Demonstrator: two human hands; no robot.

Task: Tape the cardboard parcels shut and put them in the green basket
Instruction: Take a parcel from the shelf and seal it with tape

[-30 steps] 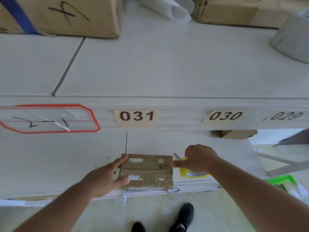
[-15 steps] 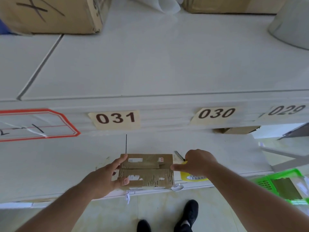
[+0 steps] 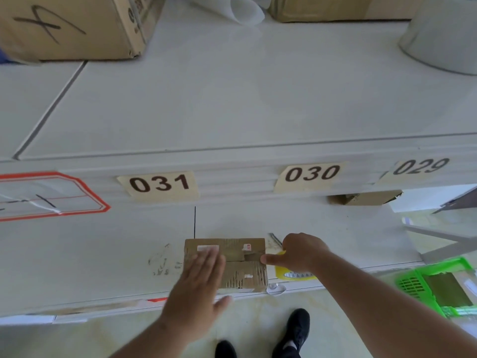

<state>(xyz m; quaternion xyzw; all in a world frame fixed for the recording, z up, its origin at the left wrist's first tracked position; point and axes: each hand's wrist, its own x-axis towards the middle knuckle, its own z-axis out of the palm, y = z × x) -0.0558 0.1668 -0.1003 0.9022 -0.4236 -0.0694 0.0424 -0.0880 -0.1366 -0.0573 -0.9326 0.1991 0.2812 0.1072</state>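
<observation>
At the far left a big carton (image 3: 69, 27) with a black scrawl stands on the upper shelf (image 3: 232, 99). Below it, on the shelf's front edge, is a red-outlined label (image 3: 49, 196), then number tags 031 (image 3: 158, 184), 030 (image 3: 311, 174) and 029 (image 3: 420, 166).

On the lower shelf (image 3: 90, 254), near its front edge, lies the parcel (image 3: 242, 264), flat, with torn white stickers on top. My left hand (image 3: 198, 282) lies over its left part, fingers straight and together, thumb out to the side past the shelf edge; the fingers are blurred, so I cannot tell how firmly they bear on the cardboard.

My right hand (image 3: 299, 251) is curled at the parcel's right edge, thumb tip touching the top seam there. It covers most of a yellow tape roll (image 3: 291, 273) that sits just beside the parcel; whether my fingers grip the roll I cannot tell. A thin dark tool (image 3: 275, 238) pokes out beyond the knuckles.

At the near right, below shelf level, is the green basket (image 3: 410, 282), with one brown parcel (image 3: 446, 290) lying in it and something pale beside that.

At the far right, a pale tub (image 3: 441, 34) stands on the upper shelf.
</observation>
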